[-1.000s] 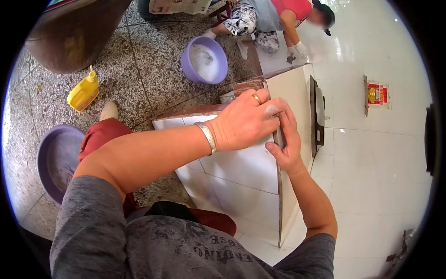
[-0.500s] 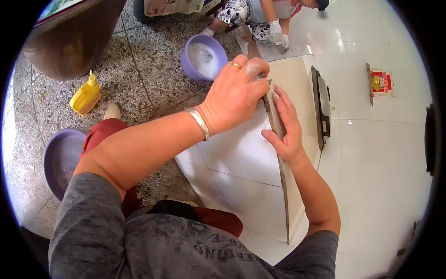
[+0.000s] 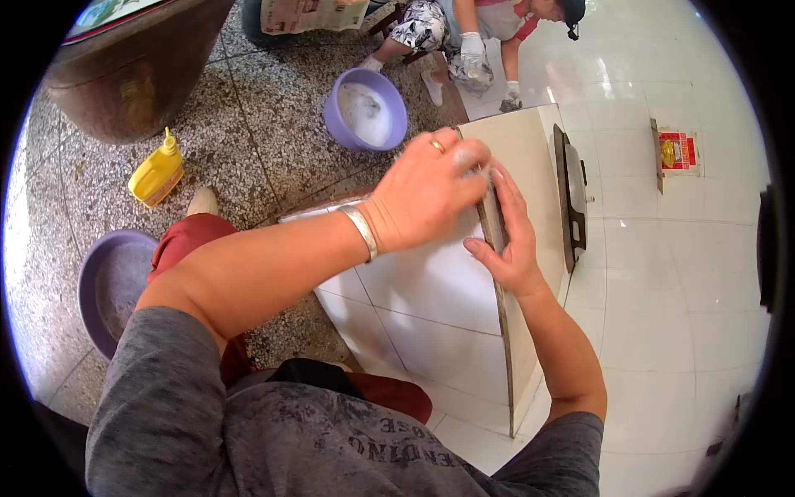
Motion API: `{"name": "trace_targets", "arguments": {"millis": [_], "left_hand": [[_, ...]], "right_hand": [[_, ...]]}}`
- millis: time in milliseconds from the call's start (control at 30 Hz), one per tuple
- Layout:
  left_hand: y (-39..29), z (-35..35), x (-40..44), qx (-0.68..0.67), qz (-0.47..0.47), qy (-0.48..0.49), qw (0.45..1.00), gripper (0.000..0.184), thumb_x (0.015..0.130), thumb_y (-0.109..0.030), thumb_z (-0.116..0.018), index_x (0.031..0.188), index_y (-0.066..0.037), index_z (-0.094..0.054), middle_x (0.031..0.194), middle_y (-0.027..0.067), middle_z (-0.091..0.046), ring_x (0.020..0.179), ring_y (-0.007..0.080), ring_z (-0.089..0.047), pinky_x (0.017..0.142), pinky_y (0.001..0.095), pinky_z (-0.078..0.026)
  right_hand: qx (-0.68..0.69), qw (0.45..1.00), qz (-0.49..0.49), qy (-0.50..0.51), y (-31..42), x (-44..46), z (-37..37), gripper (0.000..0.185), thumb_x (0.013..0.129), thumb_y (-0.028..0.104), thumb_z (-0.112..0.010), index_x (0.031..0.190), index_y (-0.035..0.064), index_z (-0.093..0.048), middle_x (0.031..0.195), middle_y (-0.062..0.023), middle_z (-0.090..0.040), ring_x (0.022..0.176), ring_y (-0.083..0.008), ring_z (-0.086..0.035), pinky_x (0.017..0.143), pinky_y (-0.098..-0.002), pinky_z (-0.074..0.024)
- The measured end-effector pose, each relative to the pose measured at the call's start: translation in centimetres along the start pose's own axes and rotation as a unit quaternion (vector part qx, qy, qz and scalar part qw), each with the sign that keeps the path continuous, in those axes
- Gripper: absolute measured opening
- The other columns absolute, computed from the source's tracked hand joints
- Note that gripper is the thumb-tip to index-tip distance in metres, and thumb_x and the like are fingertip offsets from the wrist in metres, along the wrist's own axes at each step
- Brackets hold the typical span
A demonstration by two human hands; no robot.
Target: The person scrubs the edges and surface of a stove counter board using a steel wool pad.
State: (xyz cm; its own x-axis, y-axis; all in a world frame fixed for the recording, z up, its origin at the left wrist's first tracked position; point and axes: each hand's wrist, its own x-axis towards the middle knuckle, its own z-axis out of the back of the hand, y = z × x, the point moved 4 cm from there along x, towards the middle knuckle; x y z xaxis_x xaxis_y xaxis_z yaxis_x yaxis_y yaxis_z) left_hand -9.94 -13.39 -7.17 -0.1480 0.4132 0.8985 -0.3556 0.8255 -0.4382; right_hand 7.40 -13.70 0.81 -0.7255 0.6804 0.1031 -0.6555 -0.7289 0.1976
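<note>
My left hand (image 3: 432,189), with a ring and a bracelet, is closed at the brown edge of a pale board (image 3: 513,141). Its fingers are wet with suds and wrapped round what looks like a grey scouring pad, mostly hidden and blurred. Just beside it, my right hand (image 3: 513,240) lies along the board's edge, fingers stretched and thumb apart, holding nothing. A white tiled surface (image 3: 431,290) extends below my left hand, on the near side of that edge. Behind my left hand stands a purple basin (image 3: 331,112) of foamy water.
A yellow jug (image 3: 157,176) and a second purple basin (image 3: 103,282) stand on the speckled floor at left. A dark-and-silver appliance like a stove (image 3: 571,199) is right of the board. A co-worker in white gloves (image 3: 472,51) sits at the top, near a large brown vat (image 3: 124,83).
My left hand has slid down along the board's edge, closer to my right hand, which stays nearly still. The co-worker's hands have parted, one now reaching toward the board's far end.
</note>
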Motion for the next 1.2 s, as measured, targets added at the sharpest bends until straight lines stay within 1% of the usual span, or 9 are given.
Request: {"name": "trace_targets", "arguments": {"millis": [133,500,767,833,933,1000,1100,1167,1200], "left_hand": [[1.2,0.5,0.8,0.002,0.033,-0.026,0.999,0.016,0.069,0.004,-0.068,0.080,-0.007,-0.063,0.108,0.0085,-0.058,0.094,0.0315,-0.056,0.080,0.0408,-0.049],[1.3,0.2,0.6,0.018,0.053,-0.012,0.998,0.021,0.069,0.006,-0.071,0.083,-0.007,-0.064,0.105,0.0102,-0.058,0.098,0.0340,-0.057,0.082,0.0423,-0.049],[-3.5,-2.1,-2.2,-0.053,-0.013,0.065,0.996,0.026,0.063,-0.003,-0.069,0.088,-0.006,-0.064,0.109,0.0089,-0.058,0.093,0.0290,-0.054,0.080,0.0403,-0.045],[-3.7,-1.9,-2.1,-0.048,-0.026,0.053,0.997,0.026,0.062,-0.006,-0.071,0.088,-0.005,-0.064,0.110,0.0082,-0.058,0.092,0.0282,-0.053,0.080,0.0399,-0.045],[-3.6,-1.5,-2.3,-0.045,-0.036,0.070,0.996,0.023,0.065,-0.010,-0.070,0.087,-0.006,-0.065,0.113,0.0069,-0.058,0.092,0.0265,-0.053,0.080,0.0394,-0.044],[-4.2,-1.9,-3.8,-0.040,-0.104,0.150,0.982,0.020,0.069,-0.016,-0.068,0.087,-0.008,-0.066,0.115,0.0052,-0.058,0.092,0.0243,-0.052,0.080,0.0388,-0.043],[-4.3,-2.4,-5.4,-0.055,-0.111,0.170,0.978,0.019,0.071,-0.020,-0.067,0.087,-0.009,-0.066,0.116,0.0046,-0.057,0.094,0.0226,-0.052,0.079,0.0383,-0.043],[-4.0,-1.9,-5.4,-0.070,-0.102,0.176,0.977,0.018,0.070,-0.015,-0.069,0.087,-0.009,-0.066,0.113,0.0056,-0.057,0.095,0.0241,-0.052,0.082,0.0392,-0.044],[-3.5,-1.6,-5.0,-0.099,-0.045,0.155,0.982,0.020,0.070,-0.010,-0.070,0.089,-0.009,-0.065,0.112,0.0064,-0.056,0.097,0.0253,-0.052,0.084,0.0402,-0.045]], "right_hand": [[0.004,1.000,-0.012,-0.005,0.1,-0.2,0.0,0.092,0.080,0.035,-0.080,0.151,-0.0033,-0.037,0.158,-0.0216,-0.037,0.144,-0.0382,-0.037,0.119,-0.0449,-0.0280],[-0.001,0.999,0.007,-0.031,-0.3,-0.6,0.2,0.095,0.076,0.033,-0.084,0.151,-0.0028,-0.039,0.155,-0.0203,-0.042,0.143,-0.0383,-0.039,0.118,-0.0450,-0.0287],[0.005,0.999,0.010,-0.031,-0.5,-0.7,0.3,0.098,0.071,0.023,-0.085,0.152,-0.0023,-0.036,0.157,-0.0205,-0.040,0.146,-0.0393,-0.035,0.120,-0.0461,-0.0269],[0.015,1.000,-0.009,-0.023,-0.5,-0.9,0.2,0.102,0.069,0.019,-0.085,0.154,-0.0012,-0.032,0.158,-0.0208,-0.037,0.148,-0.0405,-0.032,0.121,-0.0470,-0.0262],[-0.010,1.000,0.005,-0.004,-0.1,-1.1,0.4,0.105,0.069,0.019,-0.085,0.155,-0.0003,-0.029,0.160,-0.0219,-0.034,0.148,-0.0426,-0.030,0.120,-0.0491,-0.0255],[-0.021,1.000,0.008,0.003,0.6,-1.5,0.5,0.106,0.069,0.019,-0.085,0.156,-0.0003,-0.028,0.160,-0.0224,-0.033,0.148,-0.0435,-0.029,0.120,-0.0500,-0.0251],[-0.026,0.999,0.005,0.020,1.2,-2.7,0.5,0.108,0.070,0.024,-0.086,0.156,-0.0003,-0.027,0.160,-0.0239,-0.032,0.149,-0.0450,-0.027,0.120,-0.0519,-0.0240],[-0.021,0.999,-0.017,0.020,1.4,-3.7,0.5,0.109,0.071,0.030,-0.087,0.156,-0.0007,-0.026,0.160,-0.0238,-0.032,0.149,-0.0447,-0.027,0.120,-0.0516,-0.0242],[-0.023,0.999,-0.018,0.020,1.6,-4.0,0.4,0.109,0.071,0.030,-0.087,0.156,-0.0007,-0.026,0.160,-0.0238,-0.032,0.149,-0.0447,-0.027,0.120,-0.0516,-0.0242]]}}
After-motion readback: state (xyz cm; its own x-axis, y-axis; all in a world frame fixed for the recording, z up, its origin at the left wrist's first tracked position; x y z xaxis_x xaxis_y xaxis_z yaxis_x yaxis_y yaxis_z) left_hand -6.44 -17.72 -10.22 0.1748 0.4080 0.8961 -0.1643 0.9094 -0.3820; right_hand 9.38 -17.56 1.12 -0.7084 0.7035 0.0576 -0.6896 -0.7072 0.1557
